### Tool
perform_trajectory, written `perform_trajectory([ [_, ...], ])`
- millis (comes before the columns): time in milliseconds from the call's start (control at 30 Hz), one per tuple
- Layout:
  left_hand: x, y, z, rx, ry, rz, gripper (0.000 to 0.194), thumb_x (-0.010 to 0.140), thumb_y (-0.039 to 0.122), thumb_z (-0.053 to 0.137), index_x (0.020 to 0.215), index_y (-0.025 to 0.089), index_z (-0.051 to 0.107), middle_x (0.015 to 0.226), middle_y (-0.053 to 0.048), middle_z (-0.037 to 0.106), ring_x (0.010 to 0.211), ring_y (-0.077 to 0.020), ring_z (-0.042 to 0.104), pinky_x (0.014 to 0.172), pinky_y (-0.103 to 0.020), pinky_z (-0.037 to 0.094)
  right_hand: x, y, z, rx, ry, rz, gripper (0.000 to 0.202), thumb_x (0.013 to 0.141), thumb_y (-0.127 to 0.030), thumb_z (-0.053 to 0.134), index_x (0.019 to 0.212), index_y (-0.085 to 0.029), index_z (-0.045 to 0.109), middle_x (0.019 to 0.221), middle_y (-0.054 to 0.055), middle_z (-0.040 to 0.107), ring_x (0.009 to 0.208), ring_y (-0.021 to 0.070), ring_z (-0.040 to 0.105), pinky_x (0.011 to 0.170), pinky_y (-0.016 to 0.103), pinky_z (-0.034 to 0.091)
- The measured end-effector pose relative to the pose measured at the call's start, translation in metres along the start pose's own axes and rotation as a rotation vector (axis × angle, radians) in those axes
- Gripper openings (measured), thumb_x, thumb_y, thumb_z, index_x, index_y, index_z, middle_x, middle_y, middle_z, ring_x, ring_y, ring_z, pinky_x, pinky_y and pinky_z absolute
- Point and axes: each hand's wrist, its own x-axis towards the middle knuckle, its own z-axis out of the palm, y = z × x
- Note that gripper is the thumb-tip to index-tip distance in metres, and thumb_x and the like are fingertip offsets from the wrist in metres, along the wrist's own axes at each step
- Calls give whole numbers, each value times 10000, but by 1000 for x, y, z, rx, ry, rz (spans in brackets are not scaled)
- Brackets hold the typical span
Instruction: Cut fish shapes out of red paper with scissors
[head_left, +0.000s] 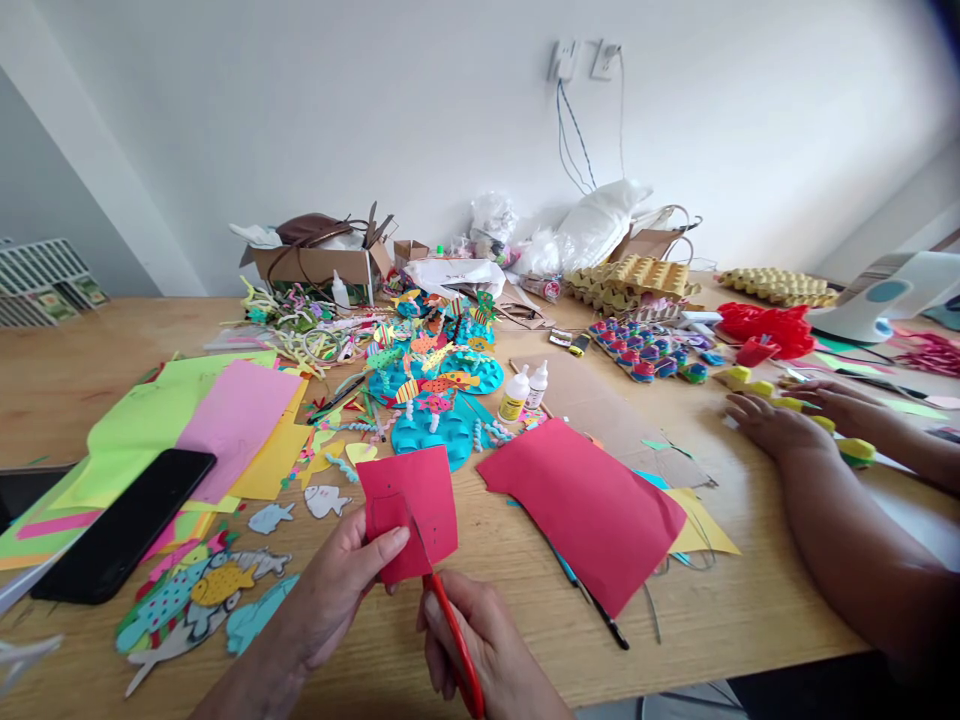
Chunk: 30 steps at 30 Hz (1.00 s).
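Note:
My left hand (349, 560) pinches a small red sheet of paper (435, 500) by its left edge, thumb on top. Faint pencil lines and dots show on that sheet. In my right hand (476, 630) is a pair of red-handled scissors (456, 640), the blades at the sheet's lower edge and along its middle. Whether the blades are parted is hard to make out. A larger red sheet (592, 510) lies on the table to the right, with one curved edge. Cut-out paper fish (223, 582) lie in a pile left of my left hand.
A black phone (124, 525) rests on coloured paper sheets (150, 420) at left. Two glue bottles (514, 395) stand behind the red sheet. Blue decorated pieces with fish (427, 430) fill the middle. At right, a co-worker's hands (780, 430) touch yellow-green pieces (855, 452).

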Motion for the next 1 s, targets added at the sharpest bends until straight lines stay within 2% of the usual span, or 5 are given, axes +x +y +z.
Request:
perform_trajectory([
  [267, -1, -5, 1, -16, -14, 9, 107, 763, 292, 664, 798, 195, 637, 685, 29, 611, 598, -109, 489, 588, -211, 412, -2, -3, -2, 41, -24, -5, 622, 710, -799, 358, 639, -185, 426, 433, -50, 429, 367, 68, 373, 365, 175, 275],
  [433, -3, -4, 3, -20, 7, -3, 127, 746, 298, 681, 797, 191, 637, 656, 34, 597, 585, -107, 485, 544, -201, 396, -1, 5, -1, 49, -27, -16, 608, 751, -773, 336, 655, -182, 438, 425, -51, 432, 350, 64, 367, 349, 168, 262],
  [667, -1, -5, 3, -22, 21, 1, 161, 712, 307, 709, 809, 188, 660, 653, 23, 637, 595, -127, 536, 533, -211, 396, 1, 11, -1, 64, -23, -22, 618, 730, -793, 334, 642, -188, 422, 409, -57, 414, 328, 58, 349, 322, 164, 252],
  [867, 0, -3, 2, -105, 24, 25, 230, 760, 273, 672, 981, 211, 653, 866, -13, 725, 754, -171, 623, 630, -245, 450, 3, 14, -2, 17, -32, -40, 613, 742, -786, 322, 624, -190, 408, 407, -58, 410, 326, 55, 356, 320, 156, 259],
  [1000, 1, -3, 2, -123, 49, 11, 256, 748, 264, 687, 995, 204, 657, 916, -25, 741, 840, -203, 652, 710, -275, 481, 2, 11, 0, 39, -32, 2, 619, 721, -796, 338, 636, -187, 416, 420, -57, 423, 347, 58, 367, 335, 157, 278],
])
